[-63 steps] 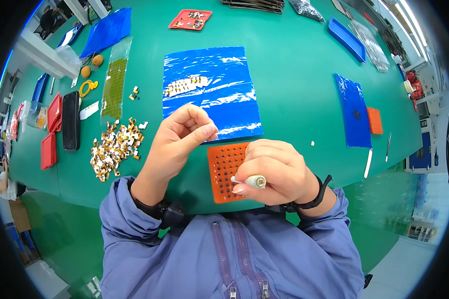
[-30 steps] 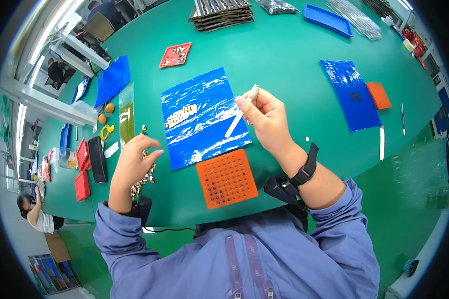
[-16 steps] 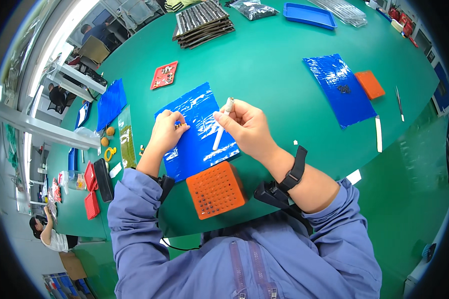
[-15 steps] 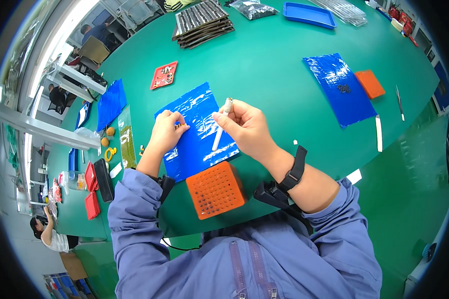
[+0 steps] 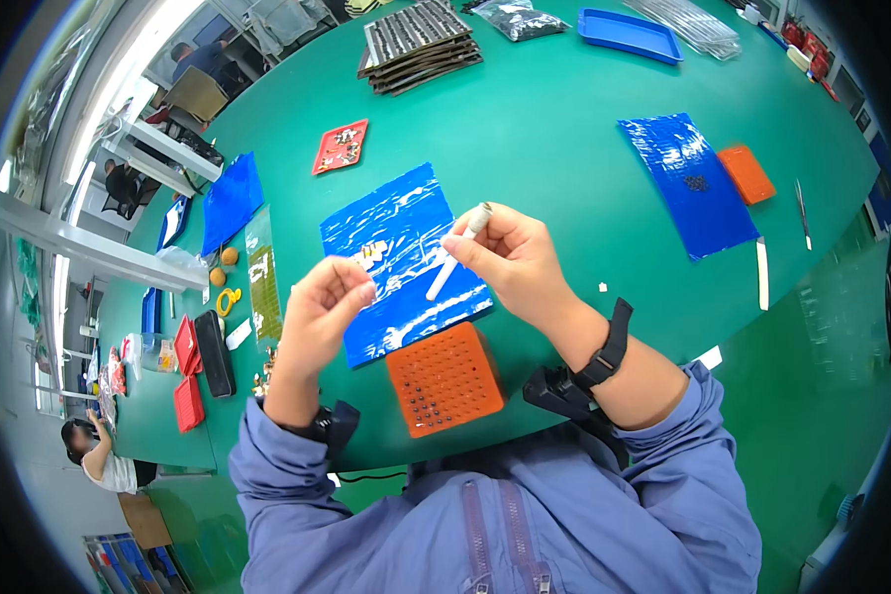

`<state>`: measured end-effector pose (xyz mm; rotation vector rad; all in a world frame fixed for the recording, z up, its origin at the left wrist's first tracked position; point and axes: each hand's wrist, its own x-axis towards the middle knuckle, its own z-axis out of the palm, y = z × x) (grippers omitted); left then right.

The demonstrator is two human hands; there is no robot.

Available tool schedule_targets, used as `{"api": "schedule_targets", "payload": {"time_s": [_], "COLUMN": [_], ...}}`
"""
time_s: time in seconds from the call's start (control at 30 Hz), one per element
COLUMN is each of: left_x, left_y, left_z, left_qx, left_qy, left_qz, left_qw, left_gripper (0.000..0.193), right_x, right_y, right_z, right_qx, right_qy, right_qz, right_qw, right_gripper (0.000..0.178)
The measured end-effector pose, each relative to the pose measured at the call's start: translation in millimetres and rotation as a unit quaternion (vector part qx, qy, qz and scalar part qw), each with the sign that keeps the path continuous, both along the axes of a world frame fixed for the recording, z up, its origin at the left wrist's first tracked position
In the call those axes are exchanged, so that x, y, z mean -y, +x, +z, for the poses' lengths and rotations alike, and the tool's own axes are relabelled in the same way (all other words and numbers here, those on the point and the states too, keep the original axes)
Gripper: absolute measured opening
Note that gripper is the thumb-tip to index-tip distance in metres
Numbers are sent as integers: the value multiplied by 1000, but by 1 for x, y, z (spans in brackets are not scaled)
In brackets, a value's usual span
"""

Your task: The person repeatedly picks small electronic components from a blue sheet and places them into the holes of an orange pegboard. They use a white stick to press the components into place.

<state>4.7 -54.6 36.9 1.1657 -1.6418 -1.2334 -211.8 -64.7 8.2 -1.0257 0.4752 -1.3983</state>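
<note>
My right hand (image 5: 513, 259) is closed round a slim white pen-like stick (image 5: 452, 257), its greyish thicker end up by my fingers and its thin white end slanting down over the blue sheet (image 5: 406, 203). My left hand (image 5: 329, 305) is raised at that sheet's left edge, thumb and forefinger pinched together. Whatever sits between those fingertips is too small to make out. A little heap of small pale and brassy parts (image 5: 370, 253) lies on the sheet just beyond my left hand. Nearer to me stands an orange block (image 5: 445, 381) with rows of holes, several at its lower left filled with small dark parts.
Small parts fill a red tray (image 5: 341, 147) farther off. A second blue sheet (image 5: 688, 188), an orange block (image 5: 746, 174) and tweezers (image 5: 803, 215) lie at the right. Stacked trays (image 5: 421, 49) and a blue tray (image 5: 629, 35) stand far back; a black case (image 5: 214, 353) is left.
My left hand has lifted off the small parts and come back towards me, fingers pinched. The stick in my right hand has barely moved. The whole view has shifted slightly.
</note>
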Motion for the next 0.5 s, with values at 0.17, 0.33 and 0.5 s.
{"api": "schedule_targets", "payload": {"time_s": [0.17,0.33,0.5], "left_x": [-31,-37,-40], "left_y": [3,0,1], "left_z": [-19,-29,-34], "left_qx": [-308,-453,-462], "left_qy": [47,88,92], "left_qz": [-22,-87,-126], "left_qw": [950,883,873], "left_gripper": [8,10,13], "right_x": [-6,-13,-16], "right_y": [-4,-4,-3], "right_z": [-1,4,6], "right_qx": [-33,-71,-108], "right_qy": [16,10,-11], "right_qz": [69,139,145], "right_qw": [997,988,983], "right_gripper": [10,12,11]}}
